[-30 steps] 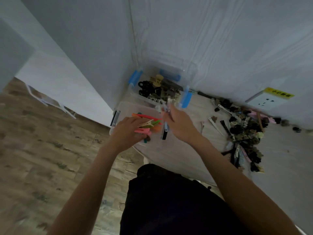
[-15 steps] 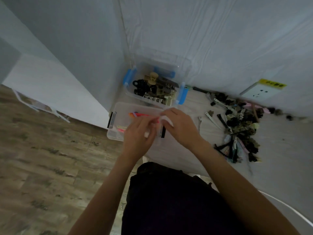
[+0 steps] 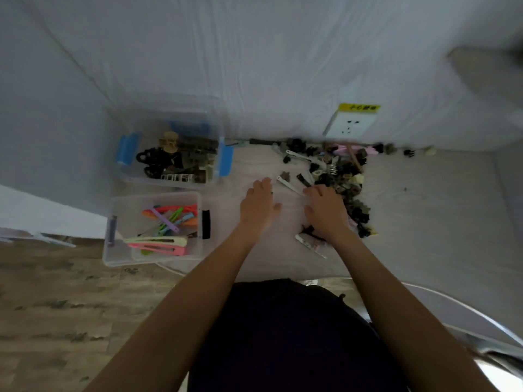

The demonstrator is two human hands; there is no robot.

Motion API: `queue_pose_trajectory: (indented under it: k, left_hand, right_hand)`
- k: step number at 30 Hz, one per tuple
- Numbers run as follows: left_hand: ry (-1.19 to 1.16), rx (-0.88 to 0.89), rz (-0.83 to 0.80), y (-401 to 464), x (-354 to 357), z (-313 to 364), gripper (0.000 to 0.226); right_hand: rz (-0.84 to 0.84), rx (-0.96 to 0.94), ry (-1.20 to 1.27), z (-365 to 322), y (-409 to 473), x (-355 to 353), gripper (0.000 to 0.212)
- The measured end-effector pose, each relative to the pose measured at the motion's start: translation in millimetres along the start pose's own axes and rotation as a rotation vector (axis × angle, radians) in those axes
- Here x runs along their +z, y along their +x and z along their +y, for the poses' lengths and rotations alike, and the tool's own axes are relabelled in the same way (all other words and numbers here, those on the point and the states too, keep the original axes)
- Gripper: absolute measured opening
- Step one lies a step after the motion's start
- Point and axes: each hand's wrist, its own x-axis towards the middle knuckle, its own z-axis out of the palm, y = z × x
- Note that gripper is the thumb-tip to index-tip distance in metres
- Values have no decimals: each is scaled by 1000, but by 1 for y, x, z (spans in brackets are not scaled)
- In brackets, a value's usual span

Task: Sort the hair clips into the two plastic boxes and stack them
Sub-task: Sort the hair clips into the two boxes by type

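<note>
Two clear plastic boxes stand at the table's left end. The near box (image 3: 113, 258) holds flat clips in pink, orange, purple and cream. The far box (image 3: 133, 179), with blue latches, holds dark and beige claw clips. A pile of unsorted hair clips (image 3: 336, 179) lies to the right. My left hand (image 3: 259, 206) rests flat on the table, fingers apart and holding nothing. My right hand (image 3: 325, 207) lies palm down at the pile's left edge, its fingertips beside a white flat clip (image 3: 288, 185). Whether it grips anything is hidden.
The table's front edge runs just ahead of my lap. A wall socket (image 3: 351, 124) with a yellow label sits behind the pile. Some flat clips (image 3: 310, 244) lie under my right wrist. Wood floor (image 3: 56, 306) shows on the left.
Both hands have left the near box and moved right to the loose pile. The coloured clips they held now lie in the near box.
</note>
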Motion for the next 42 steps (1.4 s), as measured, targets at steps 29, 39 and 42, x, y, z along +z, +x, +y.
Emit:
queue_pose_trajectory:
  k: [29,39,42]
  left_hand:
    - [438,509,280,19,15,-18,9]
    - [234,302,322,13,10,-20,13]
    - [136,237,349,40,-12,-5,15]
  right_hand:
    - [-60,-105,32,15,50,-17,23]
    - [78,-176,-40,8,111,-32,26]
    - [84,-164,-60,7,105,-28,24]
